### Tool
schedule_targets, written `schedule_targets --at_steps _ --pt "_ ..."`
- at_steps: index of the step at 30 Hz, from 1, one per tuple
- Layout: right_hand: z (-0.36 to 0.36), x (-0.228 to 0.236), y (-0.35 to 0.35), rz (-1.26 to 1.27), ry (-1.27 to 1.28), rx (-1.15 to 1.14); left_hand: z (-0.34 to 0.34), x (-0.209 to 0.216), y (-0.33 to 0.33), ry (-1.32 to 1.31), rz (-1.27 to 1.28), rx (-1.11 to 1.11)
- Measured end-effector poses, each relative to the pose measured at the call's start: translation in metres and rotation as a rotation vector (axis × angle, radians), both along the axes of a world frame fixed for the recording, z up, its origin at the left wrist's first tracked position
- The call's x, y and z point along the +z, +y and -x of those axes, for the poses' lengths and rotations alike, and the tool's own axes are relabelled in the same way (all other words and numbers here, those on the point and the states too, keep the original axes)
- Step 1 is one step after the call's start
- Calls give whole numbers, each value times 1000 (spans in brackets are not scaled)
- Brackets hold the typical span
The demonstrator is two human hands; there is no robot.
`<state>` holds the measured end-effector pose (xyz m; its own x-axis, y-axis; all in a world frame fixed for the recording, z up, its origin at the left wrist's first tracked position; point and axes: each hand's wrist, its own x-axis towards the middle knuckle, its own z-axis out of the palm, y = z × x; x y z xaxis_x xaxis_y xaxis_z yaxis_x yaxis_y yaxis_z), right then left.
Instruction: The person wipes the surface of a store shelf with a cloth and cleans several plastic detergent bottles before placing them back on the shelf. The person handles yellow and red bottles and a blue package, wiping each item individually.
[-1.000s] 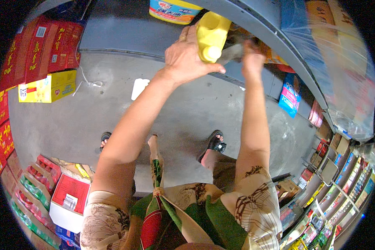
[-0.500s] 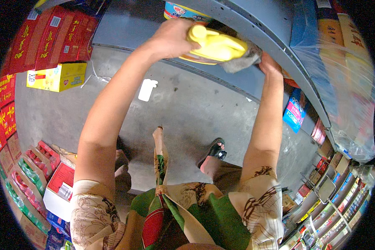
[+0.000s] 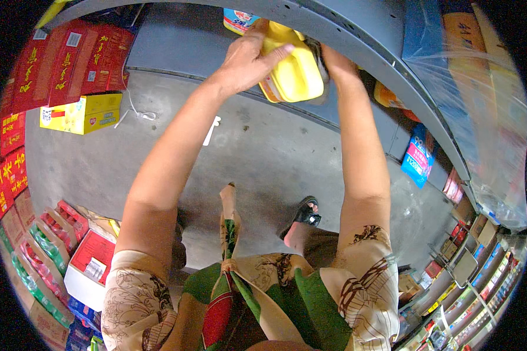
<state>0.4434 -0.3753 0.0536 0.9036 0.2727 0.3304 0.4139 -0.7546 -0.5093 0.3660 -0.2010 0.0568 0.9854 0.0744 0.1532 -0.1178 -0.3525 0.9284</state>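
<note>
My left hand (image 3: pixel 244 63) is closed around a yellow plastic jug (image 3: pixel 303 75) just under the edge of a blue-grey shelf (image 3: pixel 357 29). The thumb lies over the jug's side, and its base tilts down toward me. Close against its right side is my right hand (image 3: pixel 337 61), fingers mostly hidden under the shelf edge. A bit of dark grey cloth (image 3: pixel 317 51) shows between that hand and the jug. Behind my left hand stands a blue, white and red package (image 3: pixel 238 21) on the shelf.
Red cartons (image 3: pixel 64 64) and a yellow box (image 3: pixel 82 113) are stacked at the left. On the right sit an orange container (image 3: pixel 387 96), a blue-and-pink packet (image 3: pixel 418 157) and plastic-wrapped goods (image 3: pixel 480 88). A white flat thing (image 3: pixel 212 130) lies on the floor, partly behind my left forearm.
The jug has turned from lying sideways to base-down toward me. My right hand has moved left and in beside it, and much of the grey cloth has gone from sight.
</note>
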Motion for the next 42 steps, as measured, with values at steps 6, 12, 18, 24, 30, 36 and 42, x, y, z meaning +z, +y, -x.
schedule_targets --at_steps 6,12,18,24,30,36,42 --pt "0 28 24 185 295 145 -1 2 15 137 -61 -134" --pt "5 -40 -33 -163 683 104 -8 8 14 116 32 -209" --pt "52 53 -27 -198 633 251 -17 5 25 81 11 -215" --pt "56 73 -34 99 549 559 -23 9 28 123 -136 -269" --pt "49 72 -32 236 500 608 -23 13 35 59 -43 -266" --pt "93 31 -83 -160 692 93 -33 54 18 190 -266 -275" --pt "146 41 -39 -442 507 24 -13 47 31 -89 -660 -132"
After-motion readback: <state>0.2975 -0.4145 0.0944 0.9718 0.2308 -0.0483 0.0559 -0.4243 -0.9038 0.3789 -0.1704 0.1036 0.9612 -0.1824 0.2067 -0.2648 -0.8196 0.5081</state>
